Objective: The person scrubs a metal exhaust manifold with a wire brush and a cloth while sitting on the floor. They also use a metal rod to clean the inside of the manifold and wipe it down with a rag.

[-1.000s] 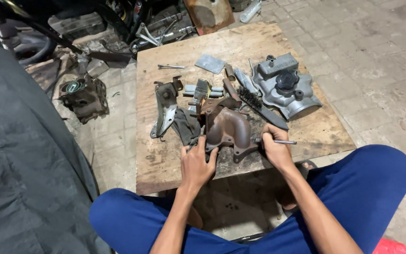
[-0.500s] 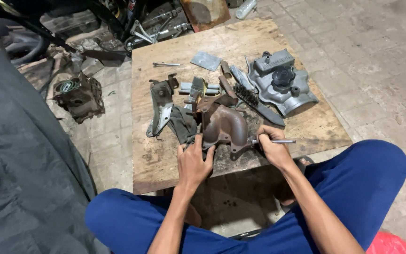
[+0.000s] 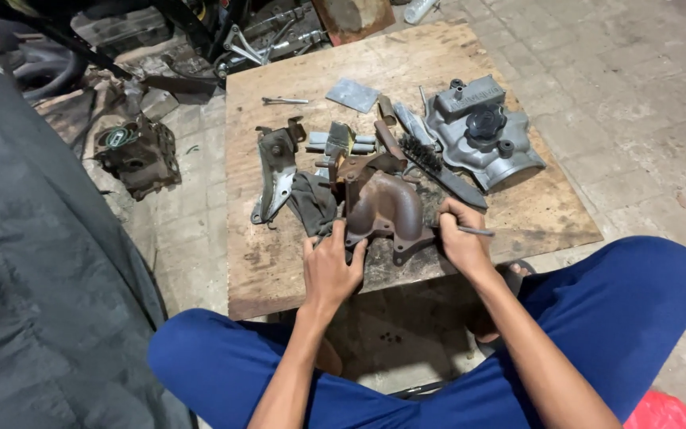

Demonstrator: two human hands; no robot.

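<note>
Near the board's [image 3: 518,214] front edge, the left hand [image 3: 331,270] grips the still-rusty manifold [image 3: 383,208]; the right hand [image 3: 460,238] pinches a thin tool [image 3: 476,231] against it.

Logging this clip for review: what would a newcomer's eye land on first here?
First, the rusty brown cast-metal manifold at the near middle of the wooden board, with the left hand at its near left edge and the right hand holding a thin metal tool at its right. Next, the grey engine cover with a black cap at the far right, and a wire brush between them.
</note>
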